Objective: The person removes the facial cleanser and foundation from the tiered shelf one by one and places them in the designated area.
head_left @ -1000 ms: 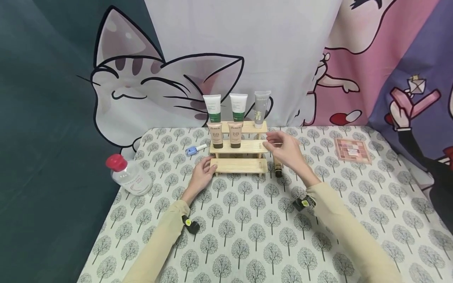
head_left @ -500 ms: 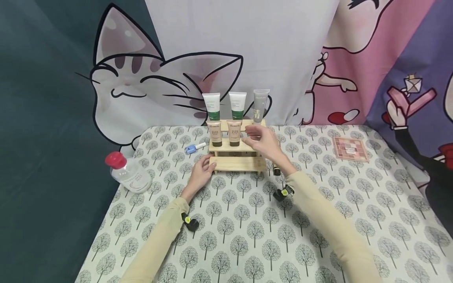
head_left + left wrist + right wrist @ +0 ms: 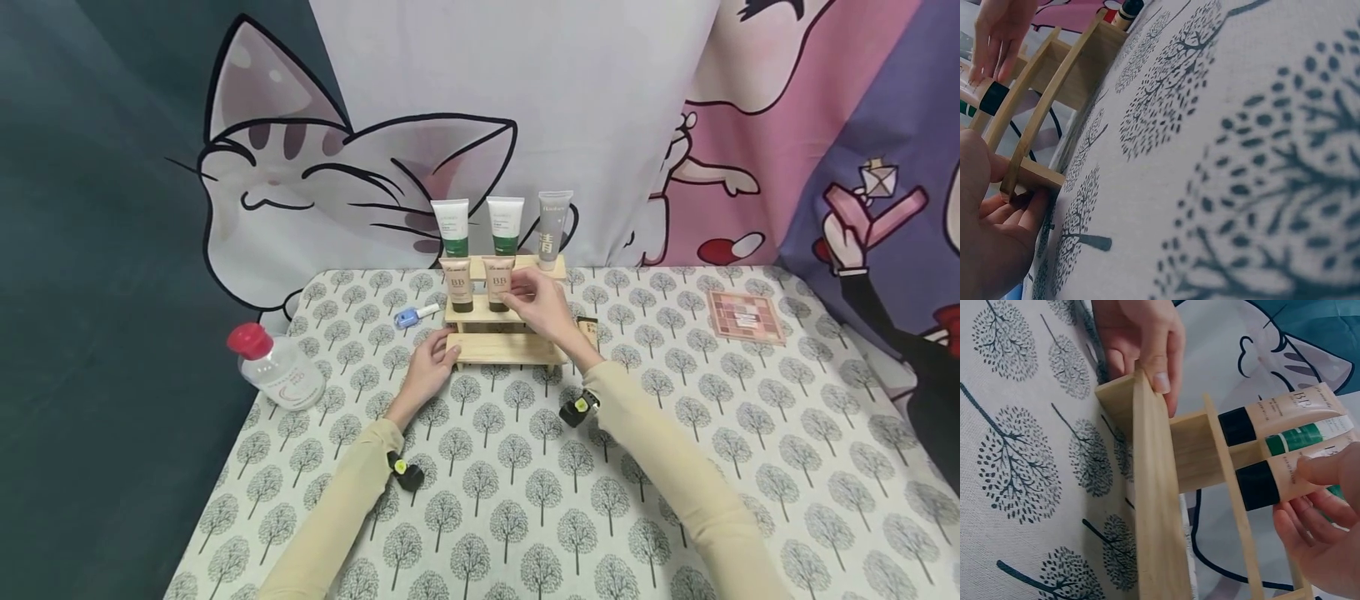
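A three-tier wooden display stand (image 3: 498,350) stands on the table. My left hand (image 3: 427,372) grips the left end of its lowest step, thumb on top and fingers underneath, as the left wrist view shows. Two beige BB cream tubes stand caps down on the middle step. My right hand (image 3: 542,310) pinches the right BB cream tube (image 3: 1282,480) between thumb and fingers, low near its black cap. The left BB cream tube (image 3: 457,285) stands just beside it. On the top step are two white-and-green tubes (image 3: 505,223) and a grey tube (image 3: 553,229).
A tan tube (image 3: 588,332) lies right of the stand, partly hidden by my right forearm. A blue nail polish bottle (image 3: 407,317) lies to the left. Farther left is a clear bottle with a red pump cap (image 3: 250,341); an eyeshadow palette (image 3: 746,317) lies far right.
My right hand has moved left from the stand's right end to the right BB cream tube and taken hold of it. My left hand has stayed on the lowest step.
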Motion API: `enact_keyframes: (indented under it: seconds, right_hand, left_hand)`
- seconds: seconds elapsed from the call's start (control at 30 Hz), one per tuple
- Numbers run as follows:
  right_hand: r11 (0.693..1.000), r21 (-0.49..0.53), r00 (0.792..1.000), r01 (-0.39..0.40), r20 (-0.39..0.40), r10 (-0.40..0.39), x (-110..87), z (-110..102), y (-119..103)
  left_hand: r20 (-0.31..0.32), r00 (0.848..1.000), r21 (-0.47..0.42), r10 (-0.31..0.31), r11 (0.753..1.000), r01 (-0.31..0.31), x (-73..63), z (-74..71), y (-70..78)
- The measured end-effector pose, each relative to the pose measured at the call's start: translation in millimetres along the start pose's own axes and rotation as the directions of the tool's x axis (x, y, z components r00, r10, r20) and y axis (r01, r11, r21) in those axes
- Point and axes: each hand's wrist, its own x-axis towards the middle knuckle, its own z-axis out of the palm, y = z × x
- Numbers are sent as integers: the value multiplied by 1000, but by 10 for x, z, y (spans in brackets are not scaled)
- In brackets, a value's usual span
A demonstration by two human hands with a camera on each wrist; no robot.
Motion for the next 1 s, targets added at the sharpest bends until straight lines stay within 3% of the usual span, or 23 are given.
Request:
enact_keyframes:
  seconds: [0.23,0.43,0.5,1.0]
  right_hand:
    - [1000,-14,999,25,-37,-25,-2,8,53]
    - [1000,1,1000,-11,-26,11,-47,-35,36]
    - [1000,2,1000,-14,-26,14,-66,-62,20]
    - [999,6,997,-37,-63,38,-177,-331,-11]
  left_hand:
    - [-6,1000,5,4,1000,-4,0,18,7]
    - [-4,1000,-21,-8,1000,7,-17,27,17]
    - [0,1000,-31,-13,999,13,-44,24,65]
    - [2,1000,-31,-2,1000,2,-38,16,40]
